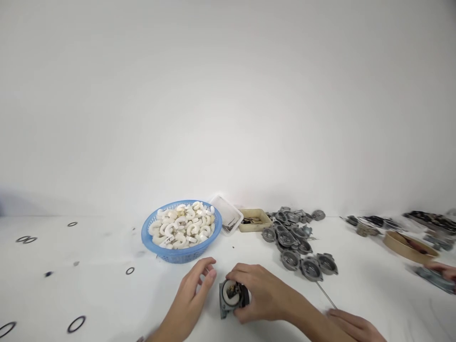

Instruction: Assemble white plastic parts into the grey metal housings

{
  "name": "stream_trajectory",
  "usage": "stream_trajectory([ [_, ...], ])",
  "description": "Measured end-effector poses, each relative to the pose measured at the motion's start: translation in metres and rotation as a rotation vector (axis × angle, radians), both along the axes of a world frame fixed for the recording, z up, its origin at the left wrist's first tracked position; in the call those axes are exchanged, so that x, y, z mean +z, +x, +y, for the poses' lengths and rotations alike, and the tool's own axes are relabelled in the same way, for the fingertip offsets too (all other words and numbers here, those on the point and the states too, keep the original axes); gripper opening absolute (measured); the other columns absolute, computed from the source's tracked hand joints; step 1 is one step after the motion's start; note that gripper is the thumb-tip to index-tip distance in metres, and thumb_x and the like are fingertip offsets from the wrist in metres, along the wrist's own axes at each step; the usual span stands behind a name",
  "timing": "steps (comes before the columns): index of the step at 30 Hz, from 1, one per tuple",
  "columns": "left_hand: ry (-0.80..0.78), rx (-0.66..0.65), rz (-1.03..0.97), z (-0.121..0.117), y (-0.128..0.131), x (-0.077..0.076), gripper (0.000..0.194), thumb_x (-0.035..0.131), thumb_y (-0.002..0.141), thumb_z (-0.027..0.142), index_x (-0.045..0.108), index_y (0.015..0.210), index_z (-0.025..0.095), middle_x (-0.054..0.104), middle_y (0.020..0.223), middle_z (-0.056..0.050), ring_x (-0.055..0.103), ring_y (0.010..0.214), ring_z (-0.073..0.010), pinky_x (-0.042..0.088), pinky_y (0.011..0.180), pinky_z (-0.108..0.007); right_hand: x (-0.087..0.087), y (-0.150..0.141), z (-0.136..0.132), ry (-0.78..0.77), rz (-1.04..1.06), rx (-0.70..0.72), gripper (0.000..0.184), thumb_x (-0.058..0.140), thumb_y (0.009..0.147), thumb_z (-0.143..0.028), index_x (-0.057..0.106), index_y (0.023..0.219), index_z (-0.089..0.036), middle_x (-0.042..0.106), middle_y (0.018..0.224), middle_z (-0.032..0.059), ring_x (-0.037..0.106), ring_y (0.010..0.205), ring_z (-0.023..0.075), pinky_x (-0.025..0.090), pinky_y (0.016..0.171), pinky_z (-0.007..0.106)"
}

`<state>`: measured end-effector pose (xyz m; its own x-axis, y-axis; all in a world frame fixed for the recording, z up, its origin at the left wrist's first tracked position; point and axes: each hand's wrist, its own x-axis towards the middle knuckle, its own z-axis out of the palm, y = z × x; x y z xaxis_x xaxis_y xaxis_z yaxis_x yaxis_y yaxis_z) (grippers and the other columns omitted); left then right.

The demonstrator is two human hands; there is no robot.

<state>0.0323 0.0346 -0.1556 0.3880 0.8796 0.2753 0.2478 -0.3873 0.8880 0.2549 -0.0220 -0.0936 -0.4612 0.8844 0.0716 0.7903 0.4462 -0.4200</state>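
I have a pale wall (228, 104) meeting the back edge of a white table (107, 294). My right hand (261, 290) reaches in from the table's near right, thumb and fingers closed around one grey housing (224, 308) toward the middle of the near edge. I hold my left hand (190, 301) just beside the housing, half open, thumb and fingers apart, gripping nothing I can see. Along the back edge I count one blue basket (180, 257) heaped with white curved pieces (181, 228), a pile of grey cups (285, 238) too jumbled to count, and two small trays (254, 228) between those. Six black rings (68, 327) lie scattered toward the left edge.
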Motion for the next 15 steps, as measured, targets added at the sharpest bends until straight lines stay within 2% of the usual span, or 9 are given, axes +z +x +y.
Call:
stream_trajectory([
  [3, 0.019, 0.023, -0.009, -0.002, 0.000, 0.002, 0.053, 0.045, 0.098, 0.069, 0.064, 0.123, 0.026, 0.070, 0.111, -0.005, 0.063, 0.108, -0.0267, 0.051, 0.095, -0.038, 0.008, 0.030, -0.005, 0.036, 0.097, -0.096, 0.046, 0.081, 0.069, -0.025, 0.072, 0.115, -0.024, 0.070, 0.107, 0.0029, 0.066, 0.096, 0.0228, 0.051, 0.089, 0.031],
  [5, 0.017, 0.032, -0.003, -0.005, 0.000, 0.003, 0.053, 0.043, 0.098, 0.069, 0.063, 0.122, 0.026, 0.070, 0.111, -0.005, 0.063, 0.105, -0.0266, 0.051, 0.093, -0.039, 0.014, 0.068, -0.012, 0.015, 0.179, -0.244, 0.034, 0.076, 0.076, -0.029, 0.074, 0.110, -0.025, 0.071, 0.109, 0.0032, 0.066, 0.099, 0.0235, 0.053, 0.091, 0.034],
  [6, 0.011, 0.031, 0.008, -0.006, 0.000, 0.003, 0.053, 0.042, 0.099, 0.069, 0.062, 0.123, 0.026, 0.069, 0.111, -0.005, 0.062, 0.104, -0.0265, 0.050, 0.092, -0.039, 0.017, 0.092, -0.016, -0.004, 0.211, -0.328, 0.033, 0.073, 0.078, -0.033, 0.074, 0.110, -0.024, 0.071, 0.112, 0.0041, 0.067, 0.098, 0.0238, 0.055, 0.087, 0.034],
  [8, -0.002, 0.017, 0.028, -0.008, 0.001, 0.003, 0.052, 0.041, 0.099, 0.069, 0.061, 0.124, 0.028, 0.068, 0.113, -0.005, 0.062, 0.103, -0.0261, 0.050, 0.091, -0.038, 0.025, 0.146, -0.027, 0.025, 0.229, -0.511, 0.040, 0.074, 0.076, -0.042, 0.075, 0.112, -0.025, 0.072, 0.118, 0.0051, 0.070, 0.096, 0.0246, 0.058, 0.084, 0.033],
  [10, -0.002, -0.009, 0.032, -0.010, 0.001, 0.002, 0.049, 0.041, 0.099, 0.067, 0.059, 0.125, 0.029, 0.067, 0.114, -0.005, 0.060, 0.106, -0.0258, 0.048, 0.092, -0.038, 0.034, 0.197, -0.041, 0.081, 0.204, -0.665, 0.049, 0.072, 0.074, -0.049, 0.074, 0.115, -0.022, 0.072, 0.122, 0.0087, 0.070, 0.103, 0.0290, 0.058, 0.089, 0.036],
  [11, 0.001, -0.025, 0.030, -0.010, 0.002, 0.001, 0.048, 0.041, 0.100, 0.067, 0.059, 0.125, 0.029, 0.066, 0.114, -0.004, 0.060, 0.107, -0.0257, 0.046, 0.093, -0.038, 0.039, 0.218, -0.048, 0.099, 0.181, -0.743, 0.050, 0.071, 0.071, -0.053, 0.075, 0.110, -0.022, 0.074, 0.119, 0.0102, 0.071, 0.100, 0.0311, 0.058, 0.087, 0.038],
  [13, 0.007, -0.047, 0.027, -0.011, 0.003, 0.000, 0.047, 0.042, 0.100, 0.066, 0.058, 0.125, 0.030, 0.066, 0.114, -0.004, 0.059, 0.108, -0.0254, 0.044, 0.095, -0.038, 0.045, 0.244, -0.064, 0.130, 0.125, -0.886, 0.047, 0.071, 0.066, -0.057, 0.077, 0.097, -0.022, 0.078, 0.101, 0.0122, 0.073, 0.089, 0.0354, 0.059, 0.076, 0.041],
  [15, 0.008, -0.047, 0.026, -0.011, 0.004, -0.001, 0.047, 0.042, 0.099, 0.067, 0.059, 0.124, 0.031, 0.065, 0.114, -0.004, 0.058, 0.107, -0.0254, 0.044, 0.095, -0.039, 0.038, 0.241, -0.076, 0.174, 0.072, -0.974, 0.045, 0.071, 0.065, -0.061, 0.077, 0.088, -0.024, 0.078, 0.085, 0.0128, 0.073, 0.083, 0.0393, 0.059, 0.068, 0.044],
])
